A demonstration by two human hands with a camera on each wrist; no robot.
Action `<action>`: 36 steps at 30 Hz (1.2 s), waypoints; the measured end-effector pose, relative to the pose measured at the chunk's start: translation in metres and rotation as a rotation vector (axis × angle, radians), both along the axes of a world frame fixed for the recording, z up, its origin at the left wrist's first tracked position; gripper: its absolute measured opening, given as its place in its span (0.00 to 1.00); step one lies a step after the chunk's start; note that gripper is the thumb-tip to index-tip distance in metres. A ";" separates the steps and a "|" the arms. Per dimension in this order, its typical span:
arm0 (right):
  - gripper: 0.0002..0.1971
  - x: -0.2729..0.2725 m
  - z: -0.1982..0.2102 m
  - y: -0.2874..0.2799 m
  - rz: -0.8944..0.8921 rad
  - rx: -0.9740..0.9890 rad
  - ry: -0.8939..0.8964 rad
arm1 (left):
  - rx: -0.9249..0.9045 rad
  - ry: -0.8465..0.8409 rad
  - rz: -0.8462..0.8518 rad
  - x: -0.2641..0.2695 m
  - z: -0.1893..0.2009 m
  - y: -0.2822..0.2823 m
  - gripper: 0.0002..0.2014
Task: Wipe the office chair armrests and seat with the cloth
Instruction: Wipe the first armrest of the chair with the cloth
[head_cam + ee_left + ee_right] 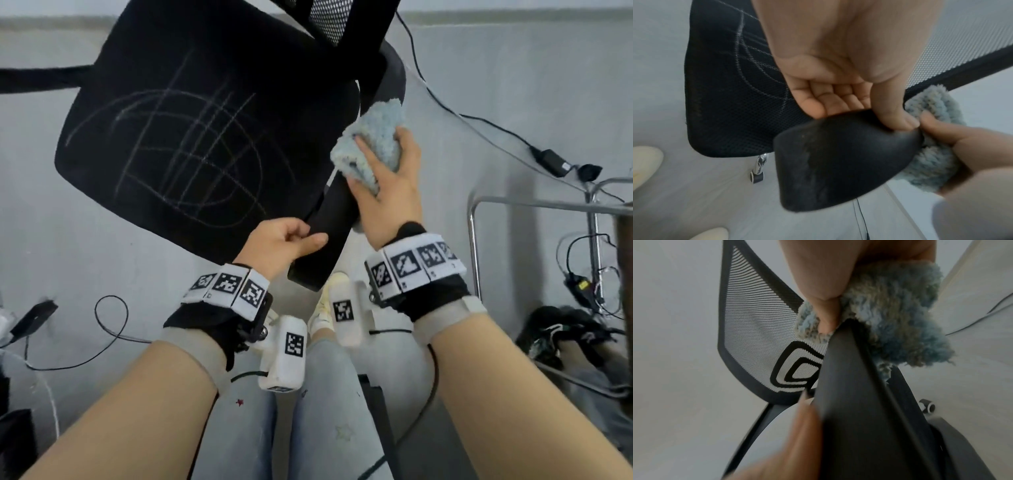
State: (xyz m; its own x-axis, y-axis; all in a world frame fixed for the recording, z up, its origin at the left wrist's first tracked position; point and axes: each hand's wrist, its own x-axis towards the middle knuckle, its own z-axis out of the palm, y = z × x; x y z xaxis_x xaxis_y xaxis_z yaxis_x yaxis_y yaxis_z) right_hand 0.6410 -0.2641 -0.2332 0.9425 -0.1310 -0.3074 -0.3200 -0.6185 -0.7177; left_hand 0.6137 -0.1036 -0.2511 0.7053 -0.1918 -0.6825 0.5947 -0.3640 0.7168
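We're gripping the cloth [371, 147], a fluffy pale-blue one, w/ our right hand [387, 192], fingers and thumb curled round it, and we're pressing it against the armrest [329, 233] on the chair's near side; the cloth is sitting just past our knuckles, bunched over the armrest's top and far edge, about midway along the pad. In the right wrist view the thumb [826, 316] is digging into the pile right where the cloth is meeting the armrest's edge. Just below that grip, toward us, our left hand [284, 240] is pinching the armrest's front end, thumb on top and fingers [830, 100] curled under the rim; the two hands are nearly touching at the thumb tips in the left wrist view. To the left of both grips the seat [178, 137] is lying tilted, black mesh w/ pale curved and crossed lines on it. Beyond the cloth, the mesh backrest [756, 318] is rising away from us. Further out, behind and right of the right hand, a black cable [445, 102] is running across the grey floor [513, 85] to a power adapter [551, 162]. Right of our right wrist a metal frame [534, 205] is standing. Below the hands we're seeing our jeans [318, 404] and a pale shoe [329, 301].
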 end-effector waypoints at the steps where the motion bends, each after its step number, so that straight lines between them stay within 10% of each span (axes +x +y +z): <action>1: 0.23 0.014 -0.003 -0.004 -0.037 0.028 0.023 | -0.008 0.027 -0.007 0.000 -0.001 0.002 0.14; 11: 0.26 0.125 -0.017 -0.038 0.055 -0.308 0.085 | -0.068 0.096 -0.048 0.001 -0.003 0.011 0.16; 21: 0.27 -0.048 0.008 0.008 0.046 -0.045 0.058 | 0.018 -0.030 -0.100 0.001 0.003 0.004 0.17; 28: 0.23 0.002 -0.005 -0.013 -0.048 -0.083 -0.011 | -0.094 0.159 0.157 -0.043 0.003 0.023 0.12; 36: 0.33 -0.115 -0.005 0.011 0.380 -0.113 -0.028 | -0.361 0.347 0.312 -0.055 0.010 0.015 0.27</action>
State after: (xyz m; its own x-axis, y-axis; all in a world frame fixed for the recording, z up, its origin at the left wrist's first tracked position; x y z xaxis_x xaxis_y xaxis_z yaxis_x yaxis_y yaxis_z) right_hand 0.5259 -0.2532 -0.2377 0.9384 0.1969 -0.2841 -0.0344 -0.7646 -0.6436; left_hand 0.5584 -0.0890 -0.2412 0.5125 -0.2738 -0.8138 0.8566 0.0969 0.5069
